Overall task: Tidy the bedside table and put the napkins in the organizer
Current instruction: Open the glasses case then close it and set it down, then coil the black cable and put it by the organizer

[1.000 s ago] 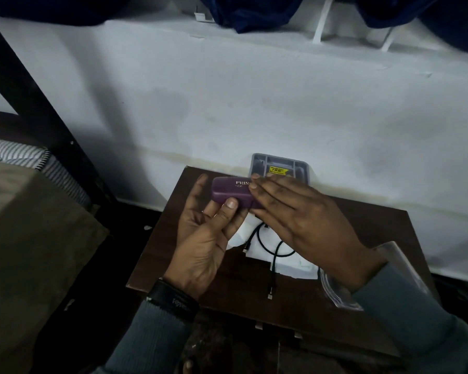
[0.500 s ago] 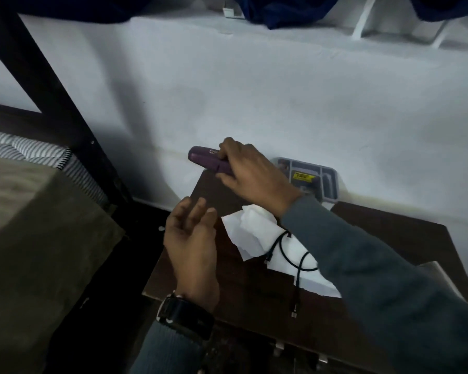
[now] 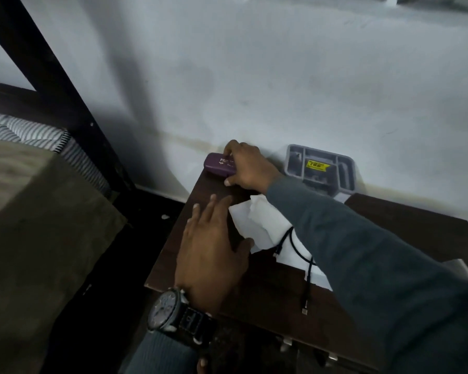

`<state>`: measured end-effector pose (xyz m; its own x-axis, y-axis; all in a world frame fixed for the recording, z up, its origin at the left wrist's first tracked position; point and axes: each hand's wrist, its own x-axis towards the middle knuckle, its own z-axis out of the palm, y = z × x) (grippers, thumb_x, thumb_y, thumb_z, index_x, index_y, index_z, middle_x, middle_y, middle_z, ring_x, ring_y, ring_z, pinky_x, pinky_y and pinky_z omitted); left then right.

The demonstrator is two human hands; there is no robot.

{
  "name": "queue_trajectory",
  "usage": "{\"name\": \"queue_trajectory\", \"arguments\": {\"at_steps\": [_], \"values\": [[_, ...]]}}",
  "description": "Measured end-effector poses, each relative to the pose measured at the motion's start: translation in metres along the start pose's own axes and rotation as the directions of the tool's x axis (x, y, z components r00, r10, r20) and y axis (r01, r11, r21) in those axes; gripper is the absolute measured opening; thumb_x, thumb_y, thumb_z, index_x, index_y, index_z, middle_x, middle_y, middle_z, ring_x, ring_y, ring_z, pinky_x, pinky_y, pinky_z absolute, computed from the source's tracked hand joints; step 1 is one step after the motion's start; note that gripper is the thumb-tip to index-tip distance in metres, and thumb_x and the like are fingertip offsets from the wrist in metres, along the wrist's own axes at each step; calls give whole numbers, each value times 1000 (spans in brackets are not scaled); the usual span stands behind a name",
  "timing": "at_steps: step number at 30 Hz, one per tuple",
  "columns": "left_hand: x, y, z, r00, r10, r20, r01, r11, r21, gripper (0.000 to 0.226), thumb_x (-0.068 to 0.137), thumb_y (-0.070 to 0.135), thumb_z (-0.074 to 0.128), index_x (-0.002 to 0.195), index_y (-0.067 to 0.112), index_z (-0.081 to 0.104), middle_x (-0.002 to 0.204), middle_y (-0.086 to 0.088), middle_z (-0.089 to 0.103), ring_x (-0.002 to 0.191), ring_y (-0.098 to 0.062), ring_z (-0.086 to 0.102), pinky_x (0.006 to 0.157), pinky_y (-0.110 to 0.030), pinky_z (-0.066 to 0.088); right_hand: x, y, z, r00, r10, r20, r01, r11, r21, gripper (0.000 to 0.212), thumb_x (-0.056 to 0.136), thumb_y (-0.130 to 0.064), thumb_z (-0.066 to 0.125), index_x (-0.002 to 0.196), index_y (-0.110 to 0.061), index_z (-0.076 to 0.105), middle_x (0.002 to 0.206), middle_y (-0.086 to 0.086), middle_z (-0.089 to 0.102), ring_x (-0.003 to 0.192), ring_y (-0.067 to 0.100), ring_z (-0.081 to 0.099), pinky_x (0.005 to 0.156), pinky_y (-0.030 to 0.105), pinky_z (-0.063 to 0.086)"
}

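Note:
A purple case [image 3: 218, 164] lies at the far left corner of the dark wooden bedside table [image 3: 254, 300], against the wall. My right hand [image 3: 247, 168] rests on it, fingers curled around its right end. White napkins [image 3: 257, 224] lie crumpled in the middle of the table, with a black cable [image 3: 299, 252] draped across them. My left hand [image 3: 214, 247] hovers flat with fingers spread, its thumb touching the napkins' left edge. A grey organizer [image 3: 319, 168] with a yellow label stands at the back against the wall.
A bed with a striped mattress and an olive blanket [image 3: 38, 211] stands to the left, behind a dark bed-frame post [image 3: 54, 85]. A white wall runs behind the table. Part of a clear plastic item [image 3: 462, 268] shows past my right sleeve.
My right hand has carried the purple case to the table's far left corner and set it down. My left hand has let go of the case and moved over the napkins.

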<state>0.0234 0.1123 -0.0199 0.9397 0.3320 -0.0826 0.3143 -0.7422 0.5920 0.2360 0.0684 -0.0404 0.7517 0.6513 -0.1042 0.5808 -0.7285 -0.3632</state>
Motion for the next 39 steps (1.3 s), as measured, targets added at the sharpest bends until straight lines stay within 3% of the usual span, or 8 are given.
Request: {"name": "queue_trajectory", "arguments": {"at_steps": [4,7,10,14,21,29,35,39], "values": [[-2,3,4,1000,19,-11,-20,998,-59,72,84,38,79,149,29,47,154,2,53,145,-23,46,119,-43,39,-17,-6,-18,999,-30,45,31,999,-13,91,78,-31,88,151,-16,36,146,14,48,134,34,46,108,49,44],[-2,2,6,1000,-17,-13,16,996,-85,59,82,42,78,136,29,57,131,4,67,121,-23,64,97,-43,55,-58,-2,-47,988,-37,-150,67,977,203,62,86,-31,82,140,-20,55,132,5,64,119,20,62,99,34,51],[-3,1,8,999,-28,-31,24,992,-121,61,81,42,80,137,32,59,131,7,70,120,-21,66,97,-40,56,-127,23,-77,921,107,-375,52,918,392,22,87,-22,80,108,-21,74,96,-8,76,82,1,73,77,20,58],[-4,13,15,999,-26,-25,21,977,-210,52,80,34,84,128,35,65,117,13,75,94,-8,72,90,-34,58,-222,61,-94,852,328,-408,-223,933,284,10,87,-16,77,95,-23,76,81,-13,71,71,-24,60,68,-6,37],[-12,38,43,995,69,73,-51,973,-227,44,80,31,85,120,37,67,91,22,74,78,7,70,80,-29,61,-252,78,-57,941,279,-190,-303,946,-111,25,94,-34,69,114,-21,74,113,3,70,109,27,64,95,40,51],[-9,47,59,995,92,51,-75,962,-262,37,84,26,82,117,37,68,92,21,74,84,0,72,84,-36,62,-229,97,-42,865,494,-88,-479,865,149,38,92,-30,72,127,-16,70,117,9,76,111,25,71,97,37,55],[-4,54,46,948,271,-169,-316,871,-377,39,102,23,63,140,29,56,127,25,66,116,5,63,98,-13,48,-247,71,-78,911,360,-201,-276,895,352,17,96,-22,70,111,-25,77,99,-16,75,82,-20,62,71,-4,41],[-5,65,32,922,388,-6,-294,688,-664,44,106,24,54,150,25,47,140,16,65,135,0,55,107,-12,41,-256,37,-116,923,241,-299,-110,912,396,15,96,-23,69,102,-34,78,91,-24,72,87,-12,65,72,1,44]]}}
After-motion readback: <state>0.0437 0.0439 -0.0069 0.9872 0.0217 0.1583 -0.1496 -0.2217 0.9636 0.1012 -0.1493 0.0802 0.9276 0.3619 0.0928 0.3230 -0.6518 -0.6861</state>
